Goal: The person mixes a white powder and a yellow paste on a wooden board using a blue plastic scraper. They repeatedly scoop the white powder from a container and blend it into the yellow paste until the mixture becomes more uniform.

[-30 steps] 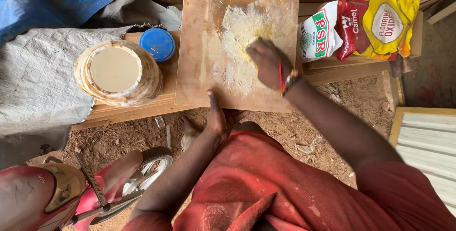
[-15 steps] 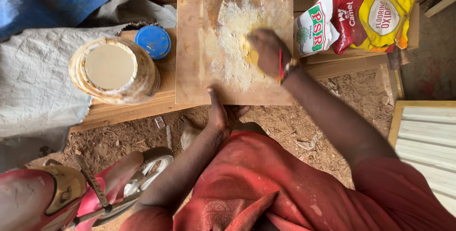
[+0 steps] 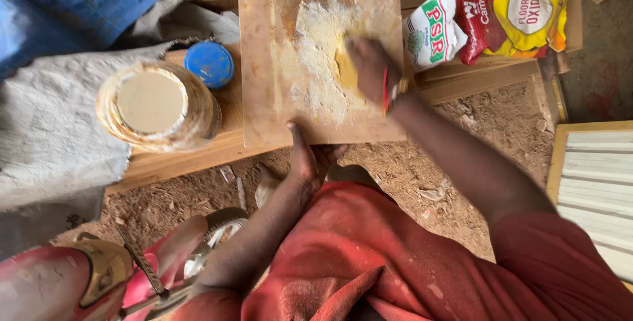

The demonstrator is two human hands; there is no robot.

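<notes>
A flat wooden board (image 3: pixel 264 64) lies on a low wooden bench, smeared with a pale yellowish paste (image 3: pixel 316 50). My right hand (image 3: pixel 370 67) presses a small yellowish scraper or pad (image 3: pixel 345 69) into the paste near the board's right side; a red band circles the wrist. My left hand (image 3: pixel 306 159) grips the board's near edge, thumb on top, fingers under. An open tub of beige paste (image 3: pixel 155 104) stands left of the board, with a blue lid (image 3: pixel 209 64) beside it.
Powder bags, one white, red and green (image 3: pixel 432 34) and one yellow and red (image 3: pixel 521 7), lean at the right. Grey sacking (image 3: pixel 46 143) and blue tarpaulin (image 3: pixel 72 4) cover the left. White slatted panel (image 3: pixel 593 182) at right; red object (image 3: pixel 39 288) lower left on sawdust ground.
My right hand has shifted slightly along the paste, rubbing it across the board. My left hand stays on the near edge. The view has drifted a little.
</notes>
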